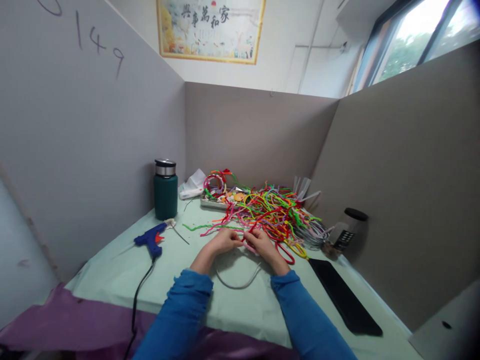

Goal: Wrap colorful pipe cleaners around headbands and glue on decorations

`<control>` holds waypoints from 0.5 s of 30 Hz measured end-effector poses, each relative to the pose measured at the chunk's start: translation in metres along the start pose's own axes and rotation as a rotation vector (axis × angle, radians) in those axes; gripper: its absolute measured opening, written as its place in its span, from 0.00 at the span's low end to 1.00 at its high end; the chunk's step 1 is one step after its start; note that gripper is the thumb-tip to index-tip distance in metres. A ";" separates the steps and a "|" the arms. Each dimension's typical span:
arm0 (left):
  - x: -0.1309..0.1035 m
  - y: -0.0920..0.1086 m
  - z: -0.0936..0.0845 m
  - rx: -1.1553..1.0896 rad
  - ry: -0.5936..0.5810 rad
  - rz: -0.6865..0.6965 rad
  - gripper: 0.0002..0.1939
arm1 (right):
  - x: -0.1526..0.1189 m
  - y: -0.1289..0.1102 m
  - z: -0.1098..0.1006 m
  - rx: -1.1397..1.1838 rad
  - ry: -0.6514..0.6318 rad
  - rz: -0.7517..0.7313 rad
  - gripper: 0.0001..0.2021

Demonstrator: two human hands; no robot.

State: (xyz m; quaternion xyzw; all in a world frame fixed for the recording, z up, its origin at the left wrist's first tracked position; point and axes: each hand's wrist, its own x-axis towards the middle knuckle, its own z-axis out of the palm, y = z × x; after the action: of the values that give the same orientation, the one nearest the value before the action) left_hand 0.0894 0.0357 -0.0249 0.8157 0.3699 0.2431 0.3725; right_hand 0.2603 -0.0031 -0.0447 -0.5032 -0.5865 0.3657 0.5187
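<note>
My left hand (226, 240) and my right hand (261, 244) meet over the middle of the table, fingers pinched close together. Between them runs a red pipe cleaner (254, 228), gripped by both. A short pale pink piece (250, 248) shows just under my right fingers; whether it is joined to the red one I cannot make out. A thin grey curved band (237, 287) lies on the cloth between my forearms. Right behind my hands spreads a tangled heap of coloured pipe cleaners (272, 207).
On the left are a blue glue gun (152, 241) with its cord and a green bottle (165, 192). A metal tray (213, 204) holds small pieces, beside white tissue (193, 184). To the right lie yellow-and-red-handled scissors (296, 248), a black flat object (345, 297) and a clear jar (344, 232).
</note>
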 end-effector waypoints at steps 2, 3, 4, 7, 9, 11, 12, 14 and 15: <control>-0.001 0.002 -0.001 -0.028 -0.011 0.021 0.15 | -0.001 -0.002 0.000 0.038 0.006 0.002 0.22; -0.001 0.003 -0.001 -0.053 -0.022 0.037 0.15 | -0.001 -0.003 -0.001 0.072 0.010 0.003 0.22; -0.001 0.004 -0.002 -0.084 -0.036 0.058 0.15 | -0.001 -0.005 -0.001 0.115 0.015 0.007 0.23; 0.000 0.007 -0.003 -0.188 -0.069 0.140 0.17 | 0.000 -0.007 -0.001 0.242 0.047 0.037 0.24; -0.001 0.010 -0.004 -0.247 -0.062 0.184 0.19 | 0.000 -0.008 -0.001 0.291 0.057 0.062 0.24; -0.002 0.015 -0.005 -0.303 -0.029 0.199 0.20 | 0.001 -0.008 0.001 0.338 0.048 0.087 0.24; -0.004 0.017 -0.006 -0.331 -0.010 0.198 0.20 | 0.001 -0.008 0.003 0.367 0.039 0.099 0.23; -0.006 0.021 -0.007 -0.386 0.034 0.181 0.21 | 0.001 -0.009 0.006 0.436 0.029 0.119 0.22; -0.007 0.023 -0.008 -0.413 0.058 0.167 0.21 | 0.000 -0.009 0.008 0.467 0.024 0.120 0.21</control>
State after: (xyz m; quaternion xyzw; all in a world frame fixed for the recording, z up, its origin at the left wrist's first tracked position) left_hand 0.0890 0.0232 -0.0030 0.7426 0.2539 0.3672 0.4993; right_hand 0.2507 -0.0045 -0.0375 -0.4080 -0.4490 0.5155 0.6051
